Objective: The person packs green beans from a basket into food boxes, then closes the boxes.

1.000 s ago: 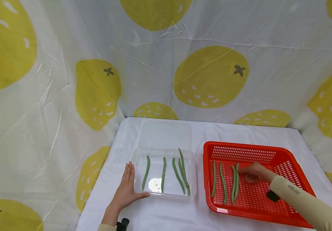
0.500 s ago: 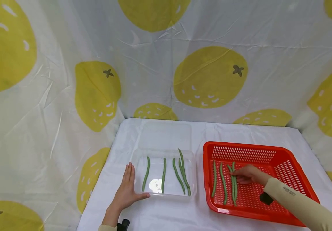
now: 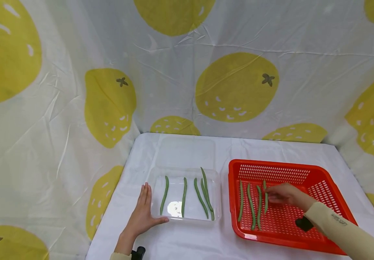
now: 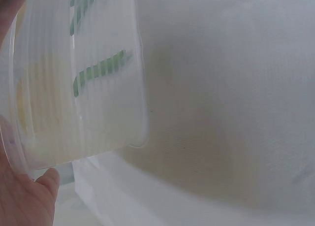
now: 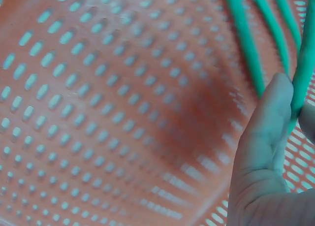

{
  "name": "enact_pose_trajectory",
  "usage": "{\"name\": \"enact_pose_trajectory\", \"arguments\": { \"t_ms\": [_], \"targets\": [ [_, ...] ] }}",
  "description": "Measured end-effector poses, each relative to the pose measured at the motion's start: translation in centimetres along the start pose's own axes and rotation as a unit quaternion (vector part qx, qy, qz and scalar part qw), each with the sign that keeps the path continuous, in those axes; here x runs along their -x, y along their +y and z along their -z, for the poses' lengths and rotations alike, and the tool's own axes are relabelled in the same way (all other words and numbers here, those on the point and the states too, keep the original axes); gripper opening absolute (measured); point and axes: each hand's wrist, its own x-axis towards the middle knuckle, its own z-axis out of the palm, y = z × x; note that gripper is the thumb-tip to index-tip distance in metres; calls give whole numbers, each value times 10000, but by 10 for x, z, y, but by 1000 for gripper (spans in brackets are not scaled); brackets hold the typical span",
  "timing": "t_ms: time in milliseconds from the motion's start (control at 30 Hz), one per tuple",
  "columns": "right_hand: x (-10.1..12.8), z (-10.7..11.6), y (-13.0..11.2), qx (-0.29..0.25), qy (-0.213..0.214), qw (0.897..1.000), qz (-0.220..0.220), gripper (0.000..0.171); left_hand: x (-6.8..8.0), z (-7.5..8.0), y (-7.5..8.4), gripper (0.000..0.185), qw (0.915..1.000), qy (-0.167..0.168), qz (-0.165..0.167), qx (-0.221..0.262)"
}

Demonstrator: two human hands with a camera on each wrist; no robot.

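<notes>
A red perforated basket [image 3: 317,191] sits at the right on the white table. My right hand [image 3: 270,196] is inside it and pinches one green bean [image 3: 266,202] between thumb and fingers; the right wrist view shows the thumb [image 5: 266,132] against that bean [image 5: 302,73]. Three more beans [image 3: 250,206] lie side by side to its left. A clear plastic container [image 3: 217,195] at the centre holds several green beans [image 3: 184,196]. My left hand [image 3: 142,211] rests flat against its left wall, thumb along the front edge. The left wrist view shows that wall [image 4: 83,113] up close.
A clear lid [image 3: 187,151] lies behind the container. White cloth printed with yellow lemons [image 3: 235,86] walls in the table at the back and both sides. Bare white tabletop [image 3: 193,242] runs along the front edge.
My right hand has drawn one bean away from the neighbour it crossed and shifted slightly right. The left hand and the container have stayed put.
</notes>
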Motion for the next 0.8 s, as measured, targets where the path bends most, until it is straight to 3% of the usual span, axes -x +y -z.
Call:
{"name": "enact_pose_trajectory", "arguments": {
  "t_ms": [167,333,600,800],
  "targets": [
    [12,3,-18,-309,-443,9983,223,27,-2,2,0,139,10000,-58,4,-6],
    [24,-11,-36,-468,-945,9943,147,27,-2,2,0,139,9999,-81,64,1],
    [39,-58,-71,-667,-1573,9846,377,23,-1,1,0,139,9999,-92,125,-5],
    [35,-105,-89,-320,-1615,9845,599,17,-2,0,1,139,9998,-134,159,16]
  ]
}}
